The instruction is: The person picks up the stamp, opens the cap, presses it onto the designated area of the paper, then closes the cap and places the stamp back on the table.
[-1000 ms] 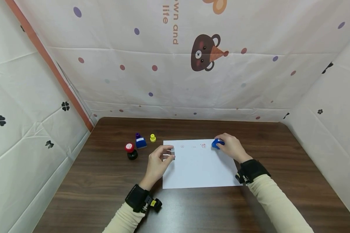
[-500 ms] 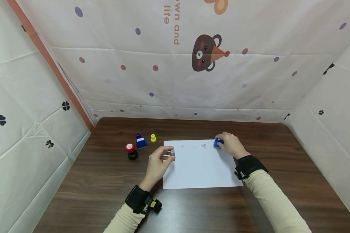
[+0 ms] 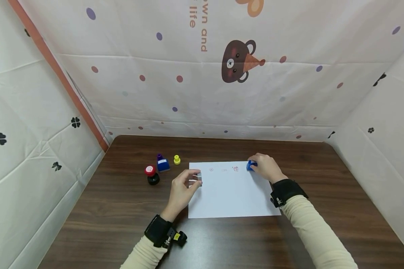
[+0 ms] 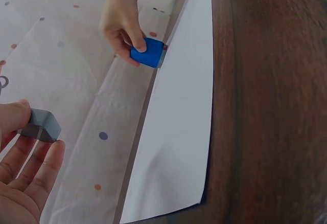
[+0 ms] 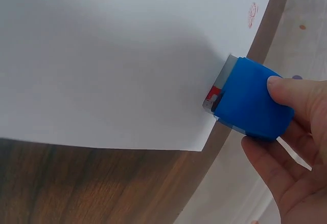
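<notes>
My right hand grips a blue stamp by its sides. The stamp's grey base with a red patch faces the white sheet of paper, right at its top right corner area. My left hand pinches a small grey cap between thumb and fingers, over the paper's left edge. Small red stamp prints run in a row along the top of the sheet, just left of the blue stamp.
To the left of the paper stand a red and black round stamp, a blue stamp with a purple top and a small yellow stamp. The brown wooden table meets printed cloth walls at its back and sides.
The blue stamp in my right hand has tipped from a tilt to upright against the paper and shifted slightly. My left hand keeps its place with the grey cap.
</notes>
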The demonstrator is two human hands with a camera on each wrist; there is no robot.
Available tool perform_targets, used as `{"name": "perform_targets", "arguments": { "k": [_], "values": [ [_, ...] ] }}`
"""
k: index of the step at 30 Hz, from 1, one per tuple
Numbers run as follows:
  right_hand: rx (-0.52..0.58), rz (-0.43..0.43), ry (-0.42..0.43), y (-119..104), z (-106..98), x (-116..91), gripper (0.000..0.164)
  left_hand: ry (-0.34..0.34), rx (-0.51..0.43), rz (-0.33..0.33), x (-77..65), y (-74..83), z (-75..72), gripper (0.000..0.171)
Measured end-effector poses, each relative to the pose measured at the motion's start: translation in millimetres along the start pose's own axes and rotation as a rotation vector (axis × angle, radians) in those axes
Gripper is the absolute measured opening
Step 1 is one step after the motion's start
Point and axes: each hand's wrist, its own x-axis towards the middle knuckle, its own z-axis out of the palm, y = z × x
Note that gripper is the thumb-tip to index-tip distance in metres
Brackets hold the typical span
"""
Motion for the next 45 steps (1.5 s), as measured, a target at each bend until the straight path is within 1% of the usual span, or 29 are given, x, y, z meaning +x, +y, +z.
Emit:
{"name": "perform_targets", "arguments": {
  "k": [6,13,14,16,17,21,23,28,31,38,41,45],
  "values": [
    [-0.007,0.015,-0.007,0,0,1,0.025,-0.006,0.0,-0.006,-0.2,0.1,-0.6,0.028],
    [0.004,0.031,-0.014,-3,-2,2,0.022,0.009,0.007,-0.002,-0.1,0.7,-3.3,0.029],
    [0.004,0.034,-0.015,-3,-2,2,0.021,0.01,0.005,-0.008,0.3,0.1,-3.3,0.029],
    [0.007,0.039,-0.014,-4,-1,2,0.021,0.013,0.001,-0.002,1.4,-10.3,-1.9,0.029],
    [0.011,0.046,-0.014,-4,0,2,0.02,0.015,0.0,0.0,1.7,-10.3,-1.4,0.029],
    [0.014,0.059,-0.005,-3,2,1,0.021,0.017,0.001,0.003,2.2,-8.6,0.1,0.029],
    [0.016,0.063,-0.001,-3,3,1,0.021,0.014,0.002,-0.007,1.5,2.0,-0.5,0.028],
    [0.019,0.078,-0.002,-3,5,1,0.022,0.013,-0.011,-0.005,2.3,1.7,1.2,0.028],
    [0.016,0.091,-0.009,-3,4,0,0.022,0.012,-0.013,-0.003,3.3,-1.3,2.1,0.029],
    [0.014,0.092,-0.013,-3,3,1,0.022,0.025,-0.021,-0.006,6.5,-31.1,4.7,0.031],
    [0.015,0.088,-0.013,-2,4,1,0.022,0.02,-0.024,-0.004,6.7,-35.3,3.1,0.031],
    [0.017,0.081,-0.012,-3,4,0,0.022,0.021,-0.017,0.001,6.5,-35.9,0.6,0.029]
  ]
}}
